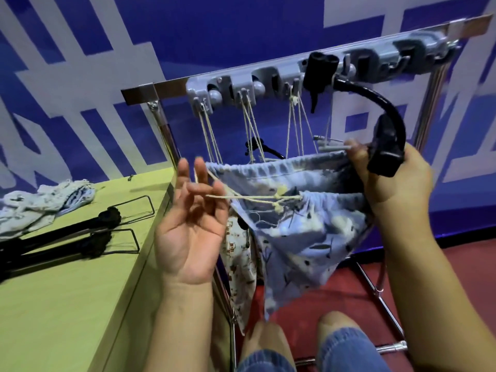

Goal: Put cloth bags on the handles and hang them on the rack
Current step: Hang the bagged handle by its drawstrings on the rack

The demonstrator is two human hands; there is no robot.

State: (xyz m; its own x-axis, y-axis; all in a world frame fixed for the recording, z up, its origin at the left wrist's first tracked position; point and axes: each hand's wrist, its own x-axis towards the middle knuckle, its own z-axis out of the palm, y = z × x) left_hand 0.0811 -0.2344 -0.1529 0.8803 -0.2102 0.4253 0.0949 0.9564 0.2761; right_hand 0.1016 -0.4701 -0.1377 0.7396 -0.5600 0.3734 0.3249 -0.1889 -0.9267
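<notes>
Both hands (192,210) raised; right grips handle (386,151).

Table (80,277) left of rack (268,81)

Bright, even indoor light falls from above, with soft shadows under the hangers (67,237) on the desk (80,304). The rack (268,76) bar gleams faintly. Wide-angle distortion bows its straight lines. The whole frame is soft, the wall (80,63) lettering smeared.
</notes>
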